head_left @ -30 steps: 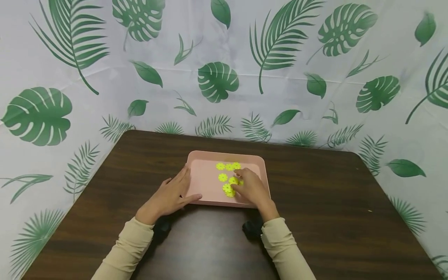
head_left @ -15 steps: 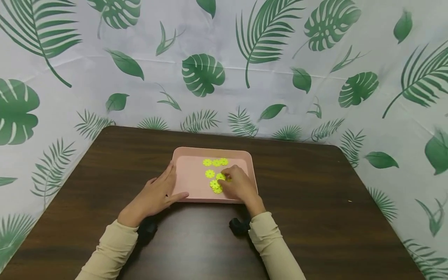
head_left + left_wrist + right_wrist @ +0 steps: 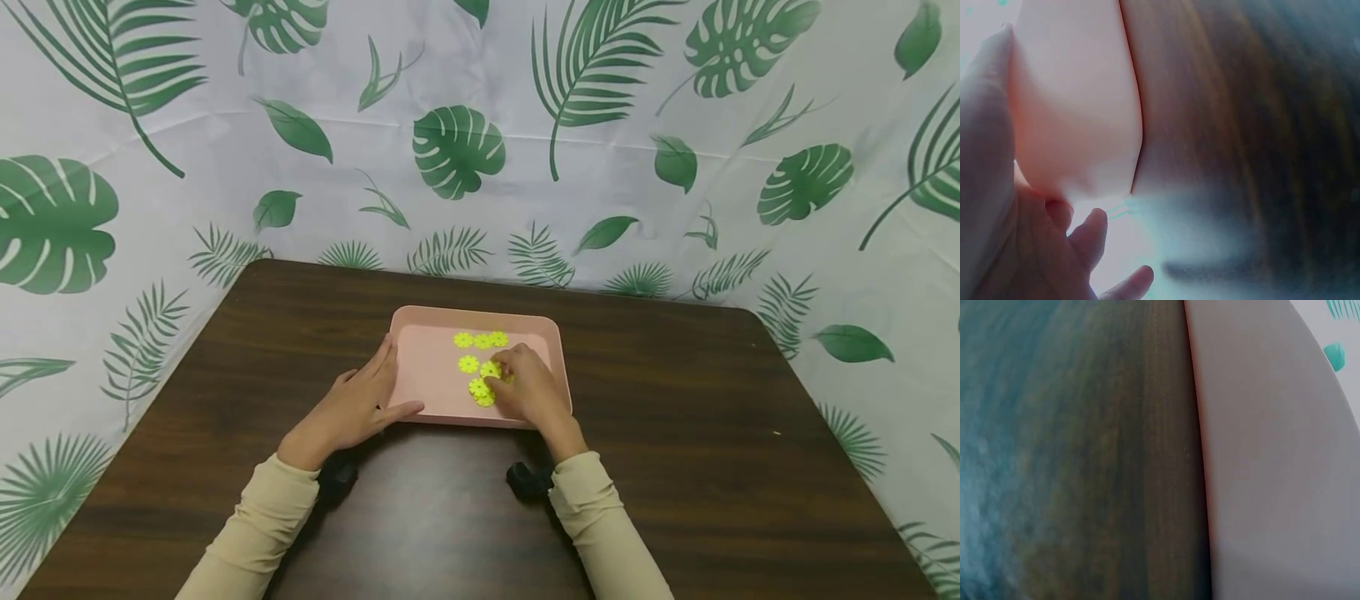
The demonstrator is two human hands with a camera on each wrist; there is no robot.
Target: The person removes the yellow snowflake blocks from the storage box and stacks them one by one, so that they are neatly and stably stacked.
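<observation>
A shallow pink tray (image 3: 427, 392) holds several small yellow flower-shaped discs (image 3: 468, 363), gathered from its middle toward the right. My left hand (image 3: 348, 412) lies along the tray's left side with straight fingers, its thumb over the front left corner. Inside the tray, the thumb and forefinger of my right hand (image 3: 528, 387) are curled about one yellow flower-shaped disc (image 3: 491, 370). Another disc peeks out beneath that hand. In the left wrist view the palm and fingers touch the tray wall (image 3: 1079, 100). Only the tray's outer side (image 3: 1272, 456) and the table show in the right wrist view.
The tray stands on a dark wood table (image 3: 675, 417). Behind it hangs a white cloth (image 3: 360, 192) printed with green leaves. A dark object (image 3: 528, 482) sits under each wrist. A tiny pale speck (image 3: 777, 432) lies on the table at the right.
The head view has shifted slightly. My right thumb and forefinger have drawn closer around one disc. The left hand keeps its place on the tray, and the other visible discs lie as before.
</observation>
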